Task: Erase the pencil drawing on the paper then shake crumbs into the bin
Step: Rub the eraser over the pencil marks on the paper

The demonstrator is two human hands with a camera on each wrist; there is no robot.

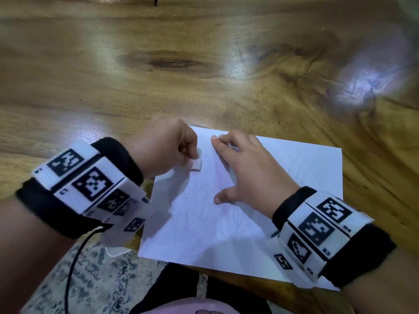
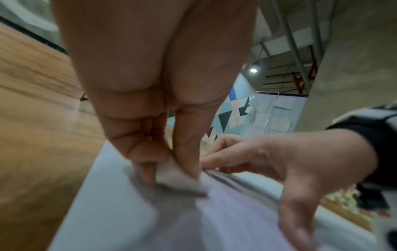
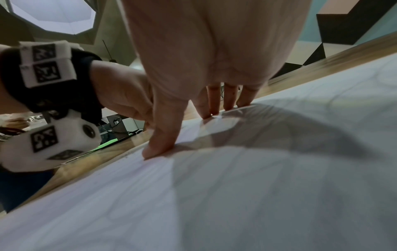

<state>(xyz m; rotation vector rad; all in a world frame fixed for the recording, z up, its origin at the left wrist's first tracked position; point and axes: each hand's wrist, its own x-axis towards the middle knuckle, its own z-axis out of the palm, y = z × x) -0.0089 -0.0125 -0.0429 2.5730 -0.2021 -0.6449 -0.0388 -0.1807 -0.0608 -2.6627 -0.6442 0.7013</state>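
Paper lies flat on the wooden table, near its front edge; only faint pencil lines and a few dark crumbs show. Left hand pinches a white eraser, its lower edge pressed on the sheet. Right hand, fingers spread flat, presses the paper beside it.

- The left hand is curled into a loose fist, thumb and fingers pinching a small white eraser.
- The right hand lies spread, its fingertips and thumb pressing flat on the paper.
- Both wrists wear black bands.
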